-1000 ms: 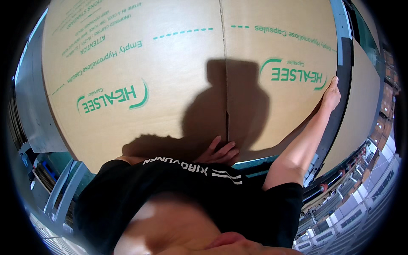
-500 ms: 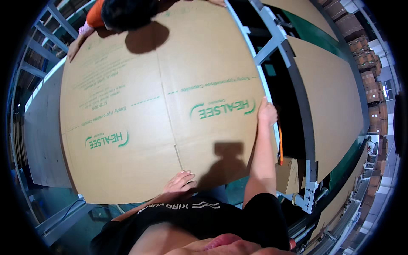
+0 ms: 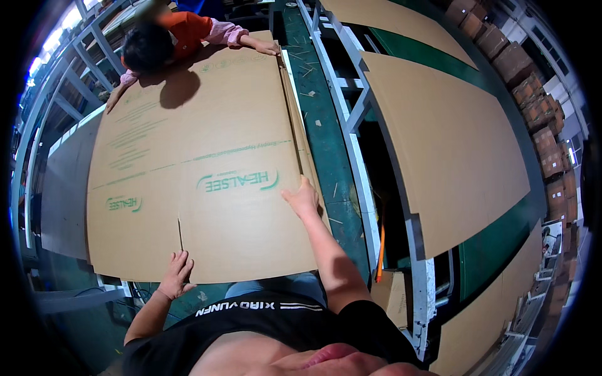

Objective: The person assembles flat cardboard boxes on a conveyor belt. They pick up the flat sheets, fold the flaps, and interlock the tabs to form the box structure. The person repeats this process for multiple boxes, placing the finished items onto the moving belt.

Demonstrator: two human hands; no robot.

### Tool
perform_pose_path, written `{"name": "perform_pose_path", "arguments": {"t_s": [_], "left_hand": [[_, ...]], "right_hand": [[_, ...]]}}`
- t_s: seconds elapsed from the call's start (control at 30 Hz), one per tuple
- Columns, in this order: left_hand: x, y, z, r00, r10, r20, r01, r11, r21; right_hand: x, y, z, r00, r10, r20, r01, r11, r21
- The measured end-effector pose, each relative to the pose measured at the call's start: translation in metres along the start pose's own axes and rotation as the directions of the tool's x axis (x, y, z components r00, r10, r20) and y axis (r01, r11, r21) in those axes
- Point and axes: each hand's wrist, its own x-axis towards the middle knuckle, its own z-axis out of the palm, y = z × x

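A large brown cardboard sheet [image 3: 238, 138] with green print and a slot at its near edge lies in front of me. My left hand [image 3: 177, 277] rests on the near edge beside the slot, fingers spread flat. At the right edge my right hand [image 3: 303, 197] grips the sheet, thumb on top; some of its fingers are hidden. Beneath that edge more cardboard [image 3: 308, 163] sticks out to the right. Across the sheet, a co-worker in orange leans over it. The co-worker's hand [image 3: 268, 48] touches the far right corner, and the other hand [image 3: 113, 99] the far left edge.
A grey metal panel [image 3: 72, 188] lies left of the sheet. To the right runs green floor [image 3: 326, 125] with scraps, then a metal frame [image 3: 346, 150]. Beyond it, another cardboard sheet [image 3: 445, 144] lies on a green surface. Stacked cartons [image 3: 539, 106] line the far right.
The sheet and both my hands have shifted left, away from the metal frame. Green floor now shows between them. My left hand's fingers have spread. More of the co-worker is in view.
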Motion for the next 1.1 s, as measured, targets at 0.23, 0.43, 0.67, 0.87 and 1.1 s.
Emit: {"name": "perform_pose_path", "arguments": {"t_s": [0.23,0.43,0.67,0.87,1.1], "left_hand": [[0.006,0.008,0.005,0.999,0.005,0.037,-0.006,1.0,0.028],[0.01,-0.004,0.014,1.0,-0.025,-0.004,0.025,0.997,0.075],[0.016,0.0,-0.01,0.993,-0.087,0.073,0.089,0.996,-0.019],[0.012,0.007,0.009,0.989,-0.145,0.012,0.141,0.978,0.155],[0.039,0.06,0.028,0.606,-0.792,0.065,0.742,0.593,0.311]], "right_hand": [[-0.004,0.025,0.011,0.997,-0.073,0.0,0.072,0.984,0.161],[-0.003,0.038,0.03,0.976,-0.153,-0.153,0.174,0.975,0.136],[0.019,0.073,0.002,0.988,-0.154,0.025,0.112,0.809,0.578],[0.188,0.229,-0.188,0.683,0.305,-0.664,-0.197,0.952,0.234],[0.405,0.283,-0.251,0.853,-0.442,-0.278,-0.058,0.449,-0.892]]}}
